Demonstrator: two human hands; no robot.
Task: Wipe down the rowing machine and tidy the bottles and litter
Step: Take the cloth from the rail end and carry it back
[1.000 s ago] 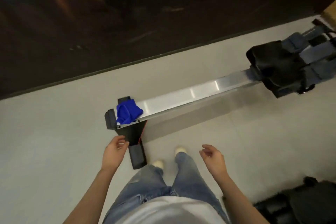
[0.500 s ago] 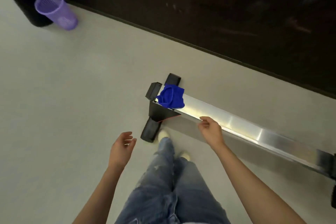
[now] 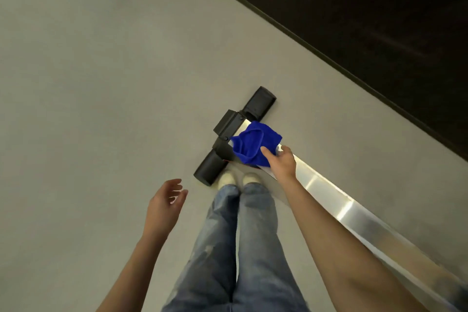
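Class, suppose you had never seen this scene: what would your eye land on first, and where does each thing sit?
The bright blue cloth stands out most, bunched on the end of the rowing machine's silver rail, just by its black foot bar. The right hand meets the cloth's near edge, thumb on the fabric, while the left hand hangs open over the grey floor.

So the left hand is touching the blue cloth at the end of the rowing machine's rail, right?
No, the right hand touches the blue cloth at the end of the rail; the left hand holds nothing. The head view shows it.
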